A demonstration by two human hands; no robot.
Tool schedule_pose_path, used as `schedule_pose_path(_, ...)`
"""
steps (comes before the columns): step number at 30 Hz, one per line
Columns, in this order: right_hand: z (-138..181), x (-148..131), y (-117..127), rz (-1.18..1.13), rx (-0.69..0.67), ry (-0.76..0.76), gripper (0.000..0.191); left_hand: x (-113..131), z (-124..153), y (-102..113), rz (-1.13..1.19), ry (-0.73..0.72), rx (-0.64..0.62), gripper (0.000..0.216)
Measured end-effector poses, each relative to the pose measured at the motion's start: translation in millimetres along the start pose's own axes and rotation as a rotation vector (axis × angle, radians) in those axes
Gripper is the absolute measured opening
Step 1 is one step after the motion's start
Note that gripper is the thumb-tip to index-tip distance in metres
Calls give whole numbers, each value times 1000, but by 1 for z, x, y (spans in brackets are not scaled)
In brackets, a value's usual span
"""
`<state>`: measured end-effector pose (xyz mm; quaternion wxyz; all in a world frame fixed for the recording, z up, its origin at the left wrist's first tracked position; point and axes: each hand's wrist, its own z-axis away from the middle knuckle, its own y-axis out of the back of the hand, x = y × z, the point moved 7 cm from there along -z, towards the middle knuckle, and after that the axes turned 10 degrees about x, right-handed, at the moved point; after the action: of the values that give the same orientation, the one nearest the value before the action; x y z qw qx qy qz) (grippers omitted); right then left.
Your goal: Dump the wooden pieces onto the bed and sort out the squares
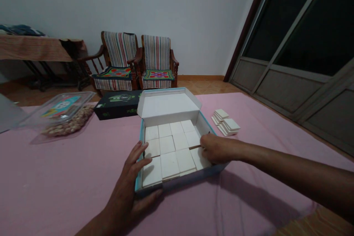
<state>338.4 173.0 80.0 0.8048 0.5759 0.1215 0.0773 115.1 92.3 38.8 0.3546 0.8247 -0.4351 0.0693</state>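
Observation:
An open cardboard box (204, 116) with blue outer sides stands on the pink cloth, its white lid (169, 102) tipped back. Rows of white square tiles (169, 164) fill its floor. My left hand (129, 184) grips the near left corner, fingers over the left wall and thumb along the front. Inside the right side, my right hand (214, 148) is closed and bent down over the tile (198, 158) in the near right corner; its fingertips are hidden. Two small stacks of similar tiles (231, 124) lie on the cloth right of the box.
A black box (117, 105) sits behind and left of the open box. Further left is a clear plastic container (68, 118) with small brownish pieces. The pink cloth (83, 177) covers the work surface. Two wooden chairs (157, 59) stand against the wall.

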Motion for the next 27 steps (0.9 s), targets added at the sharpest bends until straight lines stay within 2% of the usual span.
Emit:
schedule_pose_path(5, -2, -1, -3, 2, 26, 29, 30, 0, 0, 0, -9, -16, 21, 54)
schedule_pose_path(8, 0, -3, 14, 18, 96, 38, 24, 0, -1, 1, -16, -7, 31, 49)
schedule_pose_path(10, -1, 0, 31, -94, 186, 68, 21, -1, 0, 2, -13, 20, 40, 44)
schedule_pose_path(13, -6, 25, 58, -520, 393, 82, 21, -3, 1, 2, -12, 44, 50, 40)
schedule_pose_path(15, -12, 59, 68, -811, 614, 27, 21, -2, 2, -1, -29, 15, 46, 43)
schedule_pose_path(18, -19, 119, 64, -1013, 993, -98, 20, -1, 4, -4, -72, -34, 49, 54)
schedule_pose_path(20, -22, 151, 54, -956, 1202, -176, 25, -1, 5, -6, -86, -40, 46, 60)
schedule_pose_path(22, -23, 174, 46, -752, 1340, -244, 28, 1, 5, -6, -65, -11, 40, 63)
schedule_pose_path(24, -27, 189, 39, -543, 1359, -277, 31, 1, 4, -4, -13, 56, 63, 64)
schedule_pose_path(27, -34, 208, 30, -338, 1223, -352, 39, -3, 2, 2, 70, 171, 142, 66)
